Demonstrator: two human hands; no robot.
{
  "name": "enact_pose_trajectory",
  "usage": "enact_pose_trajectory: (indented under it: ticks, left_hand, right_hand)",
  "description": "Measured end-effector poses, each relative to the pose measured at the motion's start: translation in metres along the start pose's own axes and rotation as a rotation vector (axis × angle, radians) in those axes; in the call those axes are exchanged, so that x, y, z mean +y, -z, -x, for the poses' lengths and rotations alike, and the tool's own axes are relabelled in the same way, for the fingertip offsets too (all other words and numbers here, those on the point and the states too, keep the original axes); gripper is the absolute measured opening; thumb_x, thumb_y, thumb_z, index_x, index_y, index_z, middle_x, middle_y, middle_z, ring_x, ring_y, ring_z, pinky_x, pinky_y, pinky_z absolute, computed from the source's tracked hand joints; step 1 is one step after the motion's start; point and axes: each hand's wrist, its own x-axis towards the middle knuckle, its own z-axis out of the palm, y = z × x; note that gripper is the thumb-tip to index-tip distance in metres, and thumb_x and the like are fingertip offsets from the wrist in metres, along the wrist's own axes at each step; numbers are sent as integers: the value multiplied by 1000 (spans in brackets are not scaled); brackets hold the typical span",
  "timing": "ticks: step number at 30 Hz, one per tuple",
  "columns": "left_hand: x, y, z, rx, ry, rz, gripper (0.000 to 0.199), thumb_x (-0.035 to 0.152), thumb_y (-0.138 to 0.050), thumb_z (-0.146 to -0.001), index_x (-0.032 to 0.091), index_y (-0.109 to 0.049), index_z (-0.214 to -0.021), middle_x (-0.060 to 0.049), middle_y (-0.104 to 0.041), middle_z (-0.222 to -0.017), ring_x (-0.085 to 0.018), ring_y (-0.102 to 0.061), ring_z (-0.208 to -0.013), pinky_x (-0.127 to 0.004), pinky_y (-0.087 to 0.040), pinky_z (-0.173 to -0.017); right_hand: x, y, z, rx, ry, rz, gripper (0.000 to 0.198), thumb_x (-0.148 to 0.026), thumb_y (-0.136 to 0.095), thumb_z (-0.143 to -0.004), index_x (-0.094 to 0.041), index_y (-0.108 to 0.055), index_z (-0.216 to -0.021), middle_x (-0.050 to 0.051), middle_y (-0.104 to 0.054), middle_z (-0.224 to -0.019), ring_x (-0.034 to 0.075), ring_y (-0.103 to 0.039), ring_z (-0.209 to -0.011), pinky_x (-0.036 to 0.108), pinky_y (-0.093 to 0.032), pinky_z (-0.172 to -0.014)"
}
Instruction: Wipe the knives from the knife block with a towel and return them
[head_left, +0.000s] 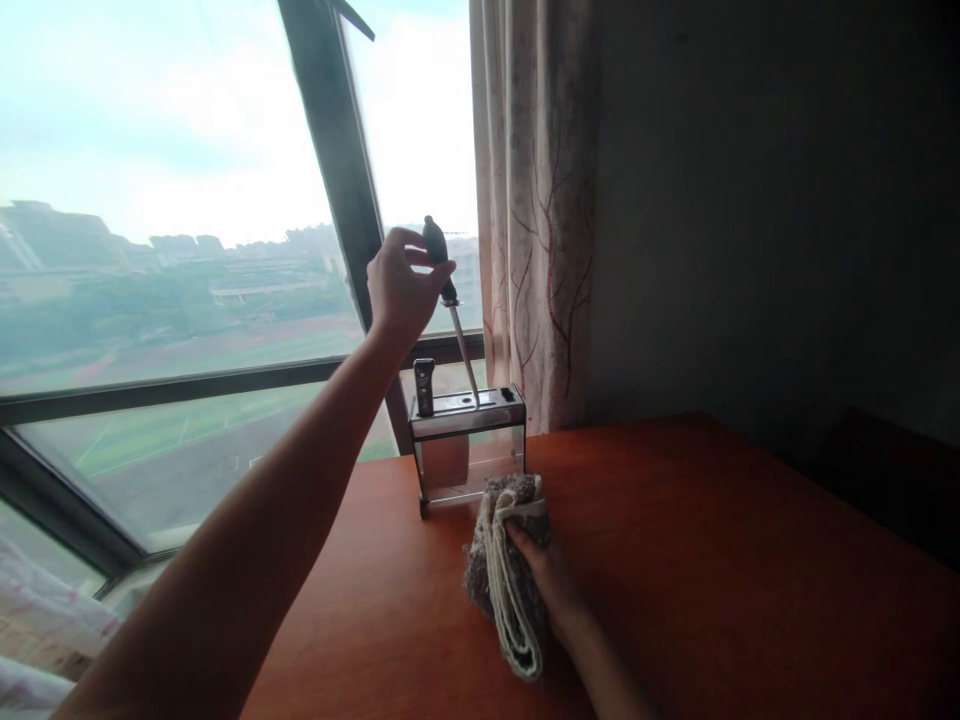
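Note:
My left hand (pixel 401 285) is raised above a clear knife holder (pixel 466 445) with a metal top, fingers closed on the black handle of a sharpening steel (pixel 450 300). The steel's thin rod slants down into a slot in the holder's top. Another black-handled knife (pixel 424 386) stands in a slot at the holder's left. My right hand (pixel 544 575) rests on the wooden table (pixel 712 560) just in front of the holder, gripping a folded grey and white cloth (pixel 506 575).
The holder stands at the table's far edge against a large window (pixel 172 250) with a dark slanted frame. A patterned curtain (pixel 536 210) hangs right of it, beside a dark wall. Bedding shows at the lower left.

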Motion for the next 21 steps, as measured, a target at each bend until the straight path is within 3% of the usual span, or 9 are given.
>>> enact_pose_trajectory:
  ticks: [14,21]
  left_hand:
    - [20,3,3,-43,10,-341,39,27,-65,-78,21,-51,-114,-3,-68,-91,-24,-68,-86,-40,-50,-84]
    - [21,5,3,-61,-14,-364,41,27,-64,-78,21,-51,-117,-3,-69,-91,-25,-68,-87,-41,-49,-84]
  right_hand:
    - [3,1,-3,-5,-36,-3,49,-51,-79,-62,-14,-73,-94,8,-76,-90,29,-69,-87,35,-52,-75]
    - [2,0,-1,-2,-33,-5,48,-50,-79,-62,-15,-73,-95,7,-76,-91,30,-69,-91,37,-52,-79]
